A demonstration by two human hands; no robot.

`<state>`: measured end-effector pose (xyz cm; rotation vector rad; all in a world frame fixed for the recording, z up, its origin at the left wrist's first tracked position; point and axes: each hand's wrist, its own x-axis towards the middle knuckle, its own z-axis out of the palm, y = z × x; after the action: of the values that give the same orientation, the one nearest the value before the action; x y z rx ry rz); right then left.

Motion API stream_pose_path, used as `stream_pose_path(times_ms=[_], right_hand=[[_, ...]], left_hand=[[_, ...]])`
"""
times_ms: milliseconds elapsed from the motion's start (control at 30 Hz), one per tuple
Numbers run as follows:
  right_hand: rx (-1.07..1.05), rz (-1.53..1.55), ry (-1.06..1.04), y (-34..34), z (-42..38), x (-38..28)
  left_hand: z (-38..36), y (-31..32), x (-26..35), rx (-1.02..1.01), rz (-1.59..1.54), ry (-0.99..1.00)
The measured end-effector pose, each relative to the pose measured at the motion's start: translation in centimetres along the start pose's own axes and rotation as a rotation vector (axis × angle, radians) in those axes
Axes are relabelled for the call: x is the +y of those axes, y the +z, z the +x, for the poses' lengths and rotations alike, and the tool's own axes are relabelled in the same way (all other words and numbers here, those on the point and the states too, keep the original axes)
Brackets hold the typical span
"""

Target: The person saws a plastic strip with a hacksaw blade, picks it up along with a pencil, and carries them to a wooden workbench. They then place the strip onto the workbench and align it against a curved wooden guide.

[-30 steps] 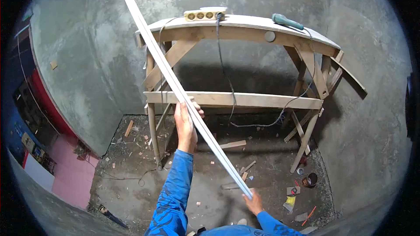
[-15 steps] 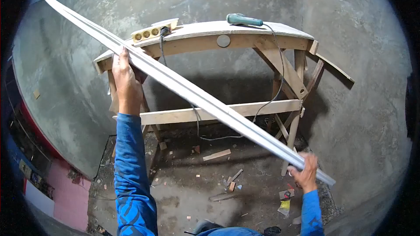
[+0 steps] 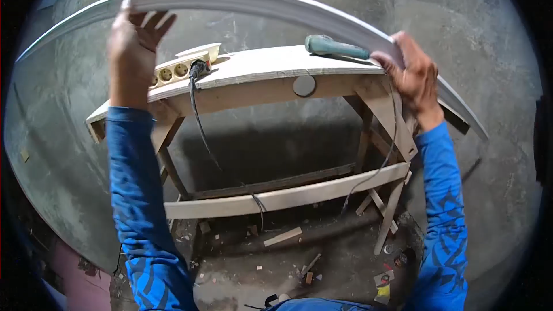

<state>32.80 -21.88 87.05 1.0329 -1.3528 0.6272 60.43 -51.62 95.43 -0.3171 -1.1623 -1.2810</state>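
Note:
A long white moulding strip (image 3: 259,1) with a grooved profile arches across the upper part of the head view, above the workbench. Near its left part, my left hand (image 3: 133,43) pinches the lower edge, thumb in front and some fingers behind it; the other fingers hang loosely spread below. My right hand (image 3: 412,78) grips the strip toward its right end, with fingers over the top edge and the thumb on the near side. Just left of that hand, a green corded power tool (image 3: 334,47) lies on the wooden workbench (image 3: 259,66).
A power strip (image 3: 173,73) with a black plug (image 3: 199,69) in it sits at the bench's left, its cable hanging down. A round disc (image 3: 304,86) is on the bench's front edge. Wood scraps (image 3: 282,236) litter the floor. Concrete walls (image 3: 478,40) stand behind and right.
The strip has risen from a steep diagonal to an arch above the bench. My right hand has moved far up with it; my left hand has gone up and left, its grip loosened.

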Motion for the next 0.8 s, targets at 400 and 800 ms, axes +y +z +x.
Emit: stream_pose_path(times_ms=[400, 800], right_hand=[[-0.172, -0.176, -0.167, 13.4, 8.0, 12.6], [-0.543, -0.029, -0.089, 21.1, 8.5, 19.8]], left_hand=[[13.4, -23.4, 2.3, 0.230, 0.377, -0.238], [12.8, -18.5, -5.0, 0.197, 1.492, -0.393]])
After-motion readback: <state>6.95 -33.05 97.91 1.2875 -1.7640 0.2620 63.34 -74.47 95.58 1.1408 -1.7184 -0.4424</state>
